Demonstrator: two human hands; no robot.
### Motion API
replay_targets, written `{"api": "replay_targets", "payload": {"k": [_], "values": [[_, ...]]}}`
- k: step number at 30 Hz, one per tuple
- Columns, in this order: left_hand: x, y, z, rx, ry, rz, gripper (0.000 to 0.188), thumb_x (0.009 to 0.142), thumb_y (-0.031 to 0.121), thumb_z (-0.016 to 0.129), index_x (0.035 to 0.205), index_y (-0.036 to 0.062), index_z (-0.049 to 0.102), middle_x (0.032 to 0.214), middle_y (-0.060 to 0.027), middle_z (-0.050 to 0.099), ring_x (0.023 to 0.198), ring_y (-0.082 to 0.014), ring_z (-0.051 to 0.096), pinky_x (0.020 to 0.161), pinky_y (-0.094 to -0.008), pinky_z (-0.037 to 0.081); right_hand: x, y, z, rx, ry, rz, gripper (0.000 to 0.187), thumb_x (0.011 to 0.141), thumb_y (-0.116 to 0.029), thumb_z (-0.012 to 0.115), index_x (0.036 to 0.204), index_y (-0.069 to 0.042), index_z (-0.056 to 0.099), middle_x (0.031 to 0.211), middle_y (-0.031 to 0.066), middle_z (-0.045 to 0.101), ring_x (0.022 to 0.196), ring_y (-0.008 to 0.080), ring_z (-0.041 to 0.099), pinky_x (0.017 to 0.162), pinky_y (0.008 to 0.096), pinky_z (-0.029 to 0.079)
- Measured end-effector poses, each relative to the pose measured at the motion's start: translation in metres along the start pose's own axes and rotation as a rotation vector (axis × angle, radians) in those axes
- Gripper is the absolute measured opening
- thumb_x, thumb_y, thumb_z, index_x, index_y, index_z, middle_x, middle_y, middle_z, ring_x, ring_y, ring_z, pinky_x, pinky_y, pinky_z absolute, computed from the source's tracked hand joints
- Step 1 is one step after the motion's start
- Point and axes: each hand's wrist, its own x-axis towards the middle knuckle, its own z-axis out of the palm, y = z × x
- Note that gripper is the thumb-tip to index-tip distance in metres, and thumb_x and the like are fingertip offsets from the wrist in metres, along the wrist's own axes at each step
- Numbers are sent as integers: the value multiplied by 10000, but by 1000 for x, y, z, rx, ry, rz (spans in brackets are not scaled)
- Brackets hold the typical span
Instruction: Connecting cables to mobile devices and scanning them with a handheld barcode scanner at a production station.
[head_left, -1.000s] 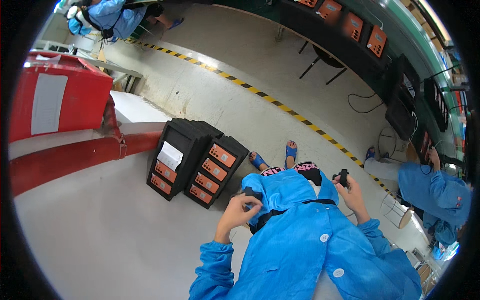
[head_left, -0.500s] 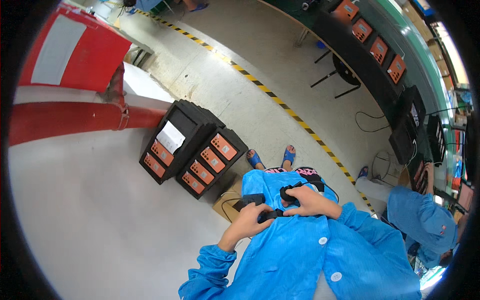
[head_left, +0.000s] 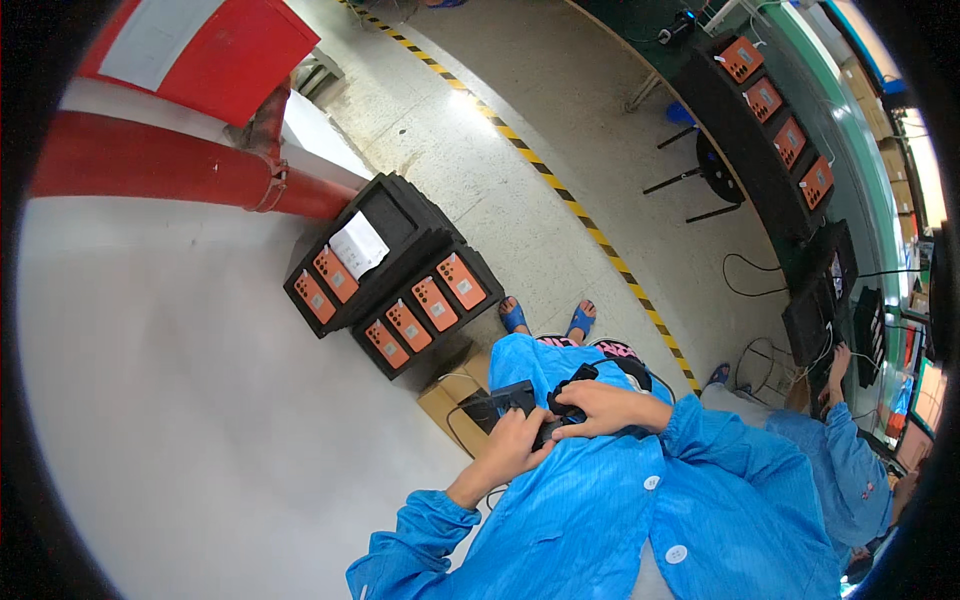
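At the waist of my blue work coat point(head_left: 565, 500), my left hand point(head_left: 510, 447) is closed on a black strap, its thumb and fingers pressed together at the front. Beside the left fingers sits a small black box-shaped device point(head_left: 513, 397) with a cable. My right hand point(head_left: 612, 408) curls round a black strap piece point(head_left: 572, 388), close against the left fingers. Where the two hands meet, the fingers hide most of the strap, and I cannot make out a buckle clearly.
Stacked black foam trays point(head_left: 425, 268) hold orange phones point(head_left: 461, 281) and a white paper, left ahead. A cardboard box point(head_left: 452, 395) stands behind them. There is a red pipe point(head_left: 150, 160) at left. On the right are a bench with more phones point(head_left: 788, 142), a stool point(head_left: 715, 165) and a seated co-worker point(head_left: 830, 440).
My hands have come closer together at the waist, and the strap between them is now mostly covered. The view has shifted, and the co-worker has leaned and moved slightly.
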Motion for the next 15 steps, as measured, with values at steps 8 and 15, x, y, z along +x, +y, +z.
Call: {"api": "replay_targets", "payload": {"k": [8,15], "values": [[-2,-7,20,-85,66,-5,338,851,216,682,1128,78,545,983,-198,595,884,-379,561,748,-470,462,5,16,3,109,-170,40,556,899,-518,593,900,37,630,832,231,621,778,385,603,693,449,461],[-2,-13,28,-64,180,9,403,851,235,706,1191,113,527,943,-188,638,862,-391,625,719,-470,500,-9,6,9,371,0,220,460,951,-467,572,947,-14,653,778,95,642,713,155,565,621,323,431]]}}
